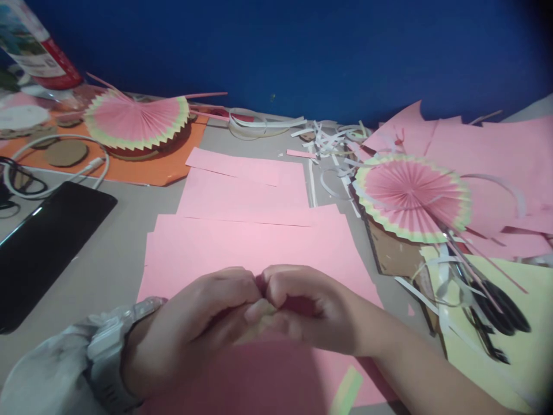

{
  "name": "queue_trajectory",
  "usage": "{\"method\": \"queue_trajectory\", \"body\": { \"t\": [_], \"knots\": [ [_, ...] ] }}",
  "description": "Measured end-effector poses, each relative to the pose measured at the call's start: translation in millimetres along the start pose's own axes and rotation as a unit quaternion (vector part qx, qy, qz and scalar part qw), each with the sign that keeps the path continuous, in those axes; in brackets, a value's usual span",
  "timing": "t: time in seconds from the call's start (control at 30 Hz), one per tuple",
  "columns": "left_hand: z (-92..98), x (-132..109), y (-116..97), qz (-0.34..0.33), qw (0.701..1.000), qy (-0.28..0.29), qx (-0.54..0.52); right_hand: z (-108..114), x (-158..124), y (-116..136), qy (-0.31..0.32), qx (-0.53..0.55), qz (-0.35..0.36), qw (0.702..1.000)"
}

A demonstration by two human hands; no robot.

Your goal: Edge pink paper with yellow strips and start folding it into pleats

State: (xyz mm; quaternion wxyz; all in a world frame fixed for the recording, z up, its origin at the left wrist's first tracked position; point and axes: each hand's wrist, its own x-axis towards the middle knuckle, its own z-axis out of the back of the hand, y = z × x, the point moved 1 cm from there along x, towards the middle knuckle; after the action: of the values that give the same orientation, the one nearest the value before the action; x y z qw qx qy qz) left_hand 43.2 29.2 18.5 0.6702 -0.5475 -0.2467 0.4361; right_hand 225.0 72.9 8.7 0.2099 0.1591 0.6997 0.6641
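Note:
Above the pink paper sheets (250, 245), my left hand (207, 305) and my right hand (311, 305) meet with their fingers curled together. Both are closed on a small piece of pink and yellow-green paper (254, 331). Fingers cover most of it, so its full shape is hidden. A pale watch is strapped around my left wrist. Below my right hand, a yellow-green paper strip (348, 389) lies on the pink paper.
Pleated pink paper fans with yellow-green rims lie at the left (138, 118) and right (412, 196). Black-handled scissors (496, 300) rest on yellow paper (466, 374) at the right. A black phone (52, 242) is at the left. Paper scraps (324, 141) lie near the blue wall (294, 52).

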Motion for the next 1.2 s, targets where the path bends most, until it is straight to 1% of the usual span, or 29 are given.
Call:
{"method": "queue_trajectory", "body": {
  "t": [0.07,0.17,0.27,0.4,0.5,0.6,0.67,0.8,1.0,1.13,1.2],
  "knots": [
    [-0.2,-0.2,0.0,-0.003,1.000,-0.006,0.001,-0.5,0.0,1.3,0.002,-0.015,0.000,1.000],
    [0.1,0.6,-0.9,0.000,1.000,0.002,0.001,-1.7,-0.8,2.9,-0.005,-0.033,-0.012,0.999],
    [0.7,0.9,-1.9,-0.014,1.000,-0.001,-0.004,-3.1,-1.7,3.3,-0.006,-0.046,-0.026,0.999],
    [1.1,0.6,-1.0,-0.006,1.000,0.031,-0.003,-5.4,-1.6,0.2,-0.006,-0.036,-0.024,0.999],
    [1.3,1.5,-0.7,-0.039,0.999,0.038,0.006,-6.5,-0.5,-2.7,-0.022,-0.041,-0.025,0.999],
    [0.6,3.1,-0.6,-0.040,0.998,0.037,0.015,-6.1,0.9,-2.5,-0.033,-0.066,-0.023,0.997],
    [0.4,3.7,-1.0,-0.040,0.998,0.031,0.024,-5.7,1.5,-1.3,-0.027,-0.075,-0.016,0.997],
    [1.7,3.0,-2.5,-0.074,0.996,0.008,0.050,-5.4,1.1,-0.3,-0.026,-0.079,-0.013,0.996],
    [0.8,2.0,-4.2,-0.097,0.993,-0.032,0.067,-7.6,0.8,-2.0,-0.030,-0.073,0.004,0.997],
    [-1.8,2.5,-6.3,-0.088,0.993,-0.049,0.063,-7.6,1.4,-2.4,-0.027,-0.055,0.006,0.998],
    [-1.5,2.5,-6.3,-0.083,0.994,-0.049,0.058,-7.3,1.7,-1.4,-0.024,-0.056,0.000,0.998]
  ]
}}
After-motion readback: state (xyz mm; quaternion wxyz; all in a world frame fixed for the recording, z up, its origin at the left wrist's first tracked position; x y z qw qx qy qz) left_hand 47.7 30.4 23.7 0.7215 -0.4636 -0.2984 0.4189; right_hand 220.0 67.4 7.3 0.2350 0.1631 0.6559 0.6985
